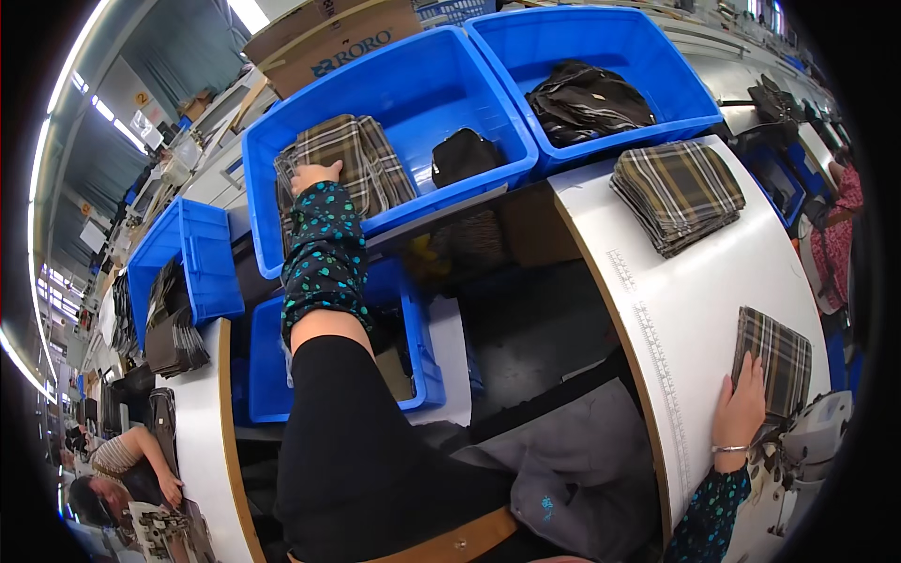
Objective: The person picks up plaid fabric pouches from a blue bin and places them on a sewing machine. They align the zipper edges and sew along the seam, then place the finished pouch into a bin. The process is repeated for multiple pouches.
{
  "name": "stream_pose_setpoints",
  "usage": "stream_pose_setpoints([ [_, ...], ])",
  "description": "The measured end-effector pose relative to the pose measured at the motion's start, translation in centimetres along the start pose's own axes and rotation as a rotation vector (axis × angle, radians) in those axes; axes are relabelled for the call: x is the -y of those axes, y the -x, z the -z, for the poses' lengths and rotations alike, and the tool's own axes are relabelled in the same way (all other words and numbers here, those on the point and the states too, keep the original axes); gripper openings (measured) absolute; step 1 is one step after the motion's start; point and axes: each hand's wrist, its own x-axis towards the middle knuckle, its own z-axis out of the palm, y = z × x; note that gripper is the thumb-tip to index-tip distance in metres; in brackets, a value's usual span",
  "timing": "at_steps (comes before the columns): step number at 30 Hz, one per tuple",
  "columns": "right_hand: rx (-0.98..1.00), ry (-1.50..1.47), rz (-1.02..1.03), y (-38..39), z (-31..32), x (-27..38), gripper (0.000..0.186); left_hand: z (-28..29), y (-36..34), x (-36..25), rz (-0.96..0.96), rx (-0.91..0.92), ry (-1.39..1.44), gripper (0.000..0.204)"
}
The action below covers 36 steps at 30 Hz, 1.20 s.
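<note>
Brown plaid panel [784, 352] is lying on the white tabletop [741, 272] toward 3 o'clock; right hand [740, 411] is resting on its left edge, fingers extended flat, unclenched. Left hand [317, 176], at 10 o'clock, is touching a plaid bundle [364, 161] inside a blue bin [418, 80]; cannot tell whether its fingers are clamping. Sewing machine [818, 432] is standing at 4 o'clock. Plaid stack [678, 183] is sitting at 2 o'clock. Dark fabric [591, 98] is lying in a second bin [648, 56] at 1 o'clock.

At ten o'clock, the left hand [317, 176] touches plaid cloth [375, 167] in a blue bin [413, 101]; at four, the right hand [740, 405] lies on a plaid piece [784, 361] (a plaid stack [678, 192] sits at two).
</note>
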Motion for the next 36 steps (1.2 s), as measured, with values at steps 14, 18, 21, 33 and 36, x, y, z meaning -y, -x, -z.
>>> stream_pose_setpoints([
  [14,-0.067,-0.213,0.26,1.0,3.2,5.5,0.054,1.0,-1.9,3.0,0.172,0.204,0.284,0.105],
  [18,-0.075,-0.283,0.324,1.7,5.0,6.4,0.056,0.0,-2.1,-0.2,0.12,0.209,-0.181,0.115],
  [21,-0.081,-0.297,0.361,1.2,5.2,8.3,0.059,-3.6,-9.1,6.0,-0.144,0.337,-0.112,0.118],
  [33,-0.156,-0.283,0.345,1.7,4.7,8.3,0.058,-3.3,-10.4,6.8,0.031,0.56,0.568,0.099],
  [36,-0.176,-0.294,0.348,1.7,4.5,8.4,0.058,-2.7,-9.7,6.6,0.043,0.61,0.705,0.093],
])
